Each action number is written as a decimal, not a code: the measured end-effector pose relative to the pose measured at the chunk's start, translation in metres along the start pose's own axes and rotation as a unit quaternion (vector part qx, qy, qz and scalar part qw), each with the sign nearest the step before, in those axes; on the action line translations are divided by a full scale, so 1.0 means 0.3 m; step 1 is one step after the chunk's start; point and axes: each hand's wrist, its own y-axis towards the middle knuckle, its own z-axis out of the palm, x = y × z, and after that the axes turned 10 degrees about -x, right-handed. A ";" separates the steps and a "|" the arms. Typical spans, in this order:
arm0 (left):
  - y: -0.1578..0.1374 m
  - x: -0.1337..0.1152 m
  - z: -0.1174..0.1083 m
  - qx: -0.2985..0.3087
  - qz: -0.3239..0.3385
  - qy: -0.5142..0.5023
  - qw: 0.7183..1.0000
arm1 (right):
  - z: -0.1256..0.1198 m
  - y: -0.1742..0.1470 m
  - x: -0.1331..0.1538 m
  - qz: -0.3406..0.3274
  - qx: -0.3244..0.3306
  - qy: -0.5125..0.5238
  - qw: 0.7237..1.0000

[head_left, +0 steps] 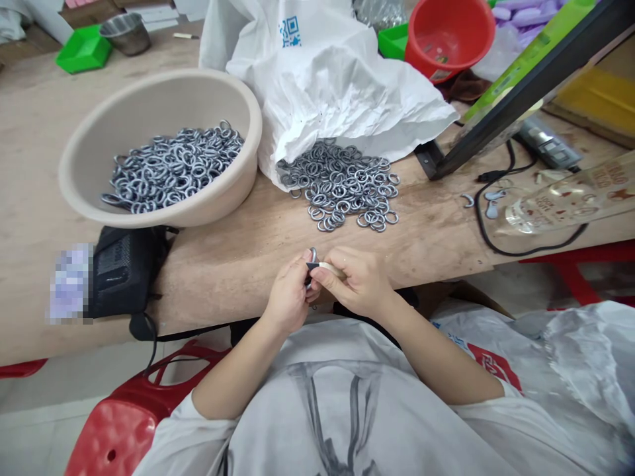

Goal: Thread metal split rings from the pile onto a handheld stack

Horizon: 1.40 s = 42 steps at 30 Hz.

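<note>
Close to the table's front edge, my left hand (290, 294) pinches a grey ring (313, 254) between thumb and fingers. My right hand (360, 281) is closed around the pale handle of a small knife (313, 266), whose dark blade lies against the ring. Part of the ring is hidden by the fingers and the blade. Just beyond my hands, a loose pile of grey rings (352, 188) spills from the mouth of a white woven sack (337, 86). A large beige basin (161, 86) at the left holds many more such rings.
A black pouch (122, 271) lies below the basin. To the right are a slanted black metal bar (520, 86), a looping black cable (479, 218) and a clear plastic bag (560, 205). A red bucket (449, 33) stands behind. A red stool (119, 423) is at lower left.
</note>
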 end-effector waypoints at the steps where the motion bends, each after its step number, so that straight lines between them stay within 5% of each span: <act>1: 0.001 -0.001 0.000 0.001 -0.001 0.001 1.000 | 0.000 -0.001 0.002 0.002 0.004 -0.001 1.000; 6: -0.007 0.001 -0.011 0.022 -0.005 0.013 1.000 | 0.003 0.000 -0.009 0.030 0.031 0.019 0.999; 11: -0.039 0.013 -0.035 0.120 0.012 0.059 0.991 | -0.007 0.049 -0.109 0.161 -0.046 -0.055 0.984; 21: 0.025 -0.024 -0.079 0.024 -0.040 -0.029 0.999 | 0.063 0.167 -0.103 0.105 0.071 -0.348 0.929; 32: 0.069 -0.047 -0.097 -0.008 -0.028 -0.043 0.999 | 0.070 0.165 -0.091 0.114 0.089 -0.368 0.919; 35: 0.074 -0.038 -0.093 -0.002 0.011 -0.016 1.000 | 0.056 0.163 -0.096 0.124 0.077 -0.306 0.941; 38: 0.082 -0.021 -0.095 -0.034 0.103 0.055 0.993 | 0.033 0.146 -0.094 0.156 0.053 -0.060 0.984; 40: 0.085 -0.008 -0.098 -0.043 0.191 0.123 0.973 | 0.019 0.128 -0.078 0.204 0.067 0.164 0.963; 42: 0.082 0.004 -0.097 -0.025 0.251 0.191 0.948 | 0.010 0.109 -0.052 0.252 0.086 0.317 0.910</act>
